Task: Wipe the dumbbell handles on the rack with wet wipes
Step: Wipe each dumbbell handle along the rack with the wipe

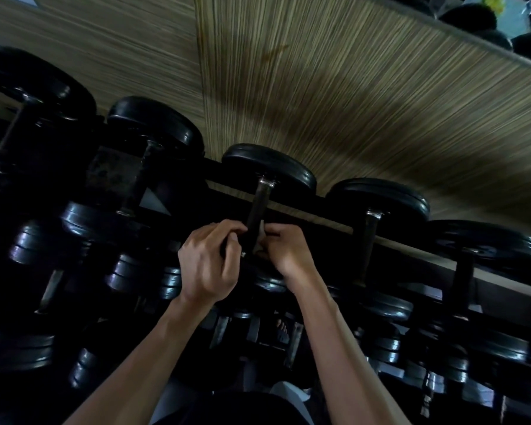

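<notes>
A black dumbbell [269, 167] lies on the top tier of the rack [325, 214], its dark metal handle [258, 207] pointing toward me. Both my hands meet at the near end of that handle. My right hand [285, 250] pinches a pale wet wipe [261, 240] that is wrapped against the handle. My left hand [210, 262] is closed on the handle's left side, fingertips touching the wipe's edge. The near head of this dumbbell is hidden beneath my hands.
More black dumbbells [380, 200] line the top tier on both sides, and smaller ones [31, 243] fill the lower tiers. A striped wood-grain wall [334, 87] rises behind the rack. A mirror edge [488, 23] shows at the top right.
</notes>
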`<control>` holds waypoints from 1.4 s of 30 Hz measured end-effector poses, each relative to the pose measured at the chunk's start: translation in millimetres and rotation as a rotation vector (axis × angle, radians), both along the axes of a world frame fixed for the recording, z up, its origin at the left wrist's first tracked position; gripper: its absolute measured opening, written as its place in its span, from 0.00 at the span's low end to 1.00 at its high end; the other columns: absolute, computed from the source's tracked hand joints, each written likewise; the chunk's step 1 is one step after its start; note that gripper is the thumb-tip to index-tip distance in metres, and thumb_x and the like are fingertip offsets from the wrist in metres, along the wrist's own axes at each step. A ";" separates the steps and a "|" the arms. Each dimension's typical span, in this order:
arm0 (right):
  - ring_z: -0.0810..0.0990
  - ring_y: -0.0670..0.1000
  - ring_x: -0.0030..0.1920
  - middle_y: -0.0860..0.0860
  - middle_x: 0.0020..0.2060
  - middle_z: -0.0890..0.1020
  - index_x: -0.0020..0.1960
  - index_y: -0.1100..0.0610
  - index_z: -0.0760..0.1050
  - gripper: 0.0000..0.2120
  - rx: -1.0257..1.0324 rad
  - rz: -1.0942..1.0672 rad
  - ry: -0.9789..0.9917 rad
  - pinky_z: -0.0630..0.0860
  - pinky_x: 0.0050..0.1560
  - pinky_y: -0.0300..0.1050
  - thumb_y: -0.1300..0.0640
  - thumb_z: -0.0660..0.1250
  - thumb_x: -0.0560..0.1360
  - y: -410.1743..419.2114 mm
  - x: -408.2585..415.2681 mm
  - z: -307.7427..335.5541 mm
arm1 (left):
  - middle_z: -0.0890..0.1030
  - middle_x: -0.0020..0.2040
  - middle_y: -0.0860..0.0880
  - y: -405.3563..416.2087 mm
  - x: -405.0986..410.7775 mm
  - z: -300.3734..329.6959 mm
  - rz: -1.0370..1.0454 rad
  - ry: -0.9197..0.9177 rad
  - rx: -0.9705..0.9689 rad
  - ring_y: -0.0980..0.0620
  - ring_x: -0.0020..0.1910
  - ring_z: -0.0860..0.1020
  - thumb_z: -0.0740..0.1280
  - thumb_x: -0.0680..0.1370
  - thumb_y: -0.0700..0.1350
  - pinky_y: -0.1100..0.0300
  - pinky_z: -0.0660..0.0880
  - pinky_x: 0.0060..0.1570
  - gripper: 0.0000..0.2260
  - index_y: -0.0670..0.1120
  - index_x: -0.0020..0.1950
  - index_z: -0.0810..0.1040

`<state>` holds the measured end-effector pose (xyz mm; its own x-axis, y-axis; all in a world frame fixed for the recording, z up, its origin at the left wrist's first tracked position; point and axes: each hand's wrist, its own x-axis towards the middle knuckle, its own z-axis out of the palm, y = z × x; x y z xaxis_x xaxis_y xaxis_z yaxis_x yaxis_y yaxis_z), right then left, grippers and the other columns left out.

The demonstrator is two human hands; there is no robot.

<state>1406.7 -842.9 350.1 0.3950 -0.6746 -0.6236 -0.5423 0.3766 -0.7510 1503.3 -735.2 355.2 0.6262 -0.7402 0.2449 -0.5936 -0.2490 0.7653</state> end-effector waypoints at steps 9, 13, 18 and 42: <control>0.86 0.54 0.39 0.57 0.38 0.86 0.43 0.56 0.85 0.11 -0.103 0.058 0.086 0.84 0.38 0.52 0.59 0.66 0.80 3.6 2.5 2.6 | 0.81 0.35 0.54 0.3 0.5 -4.7 -0.012 0.002 -0.009 0.55 0.34 0.78 0.55 0.77 0.44 0.62 0.71 0.32 0.15 0.45 0.46 0.83; 0.77 0.43 0.31 0.50 0.34 0.82 0.43 0.60 0.82 0.11 -0.170 0.138 0.127 0.69 0.27 0.31 0.60 0.64 0.82 6.5 -0.5 2.0 | 0.80 0.34 0.54 0.1 0.3 -2.9 -0.020 -0.009 -0.009 0.55 0.33 0.78 0.55 0.77 0.45 0.62 0.71 0.32 0.15 0.45 0.45 0.82; 0.77 0.45 0.31 0.51 0.34 0.81 0.43 0.60 0.82 0.12 -0.144 0.104 0.117 0.72 0.29 0.34 0.62 0.63 0.82 3.7 2.5 2.1 | 0.80 0.34 0.56 1.3 0.3 -2.5 -0.004 -0.010 0.004 0.58 0.32 0.77 0.55 0.77 0.45 0.70 0.66 0.34 0.15 0.46 0.44 0.82; 0.71 0.47 0.30 0.49 0.27 0.75 0.30 0.55 0.76 0.21 -0.162 -0.213 0.011 0.68 0.30 0.42 0.51 0.67 0.81 -16.5 24.7 -23.9 | 0.82 0.36 0.56 -0.6 0.6 -6.3 -0.005 -0.013 -0.030 0.59 0.35 0.78 0.55 0.77 0.45 0.64 0.72 0.34 0.16 0.45 0.44 0.83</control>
<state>1431.4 -859.4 326.2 0.2274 -0.8331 -0.5043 -0.4724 0.3584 -0.8052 1503.9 -735.8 348.9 0.6192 -0.7354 0.2752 -0.6047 -0.2230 0.7646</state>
